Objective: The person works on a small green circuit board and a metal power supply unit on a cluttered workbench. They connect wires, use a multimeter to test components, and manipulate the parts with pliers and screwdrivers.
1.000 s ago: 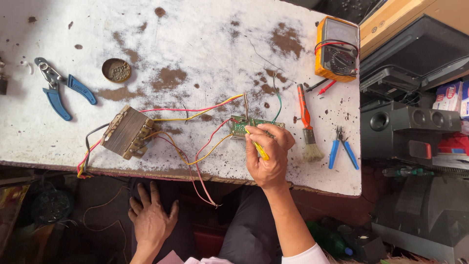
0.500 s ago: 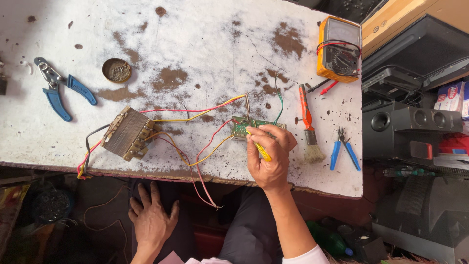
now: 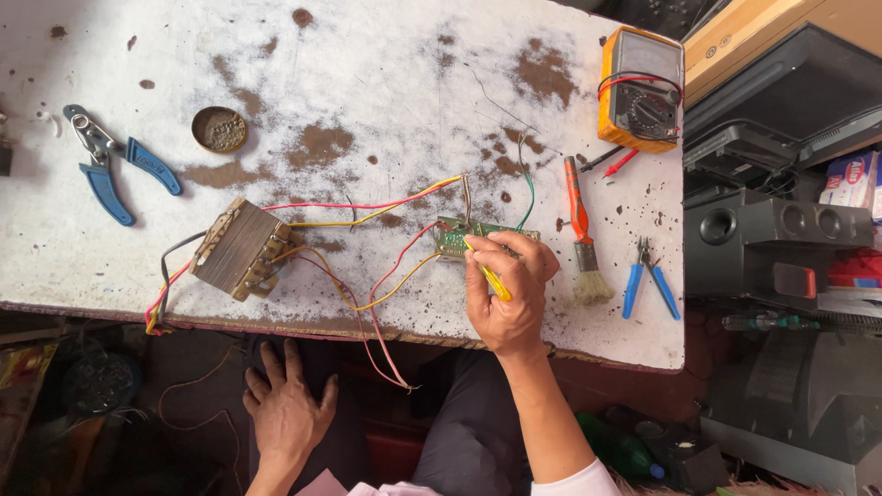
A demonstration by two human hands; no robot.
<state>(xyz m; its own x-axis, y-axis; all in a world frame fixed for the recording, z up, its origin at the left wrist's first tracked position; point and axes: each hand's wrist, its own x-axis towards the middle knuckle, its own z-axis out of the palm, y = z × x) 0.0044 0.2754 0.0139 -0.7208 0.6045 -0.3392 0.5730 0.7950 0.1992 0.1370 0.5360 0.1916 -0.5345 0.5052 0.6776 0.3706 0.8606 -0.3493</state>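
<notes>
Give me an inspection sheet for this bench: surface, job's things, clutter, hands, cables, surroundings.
Surface: white worktable, worn, with brown patches and specks.
Job's things: small green circuit board under the right hand; yellow-handled tool with its tip at the board; transformer wired to it.
Clutter: blue-handled pliers, round tin, orange multimeter, orange-handled brush, small blue cutters.
Hands: right hand grips the yellow tool at the board; left hand is below the table edge, flat on the lap, holding nothing.
Cables: red and yellow wires run from transformer to board; some hang over the front edge.
Surroundings: black speaker boxes at right; dim floor clutter below.
</notes>
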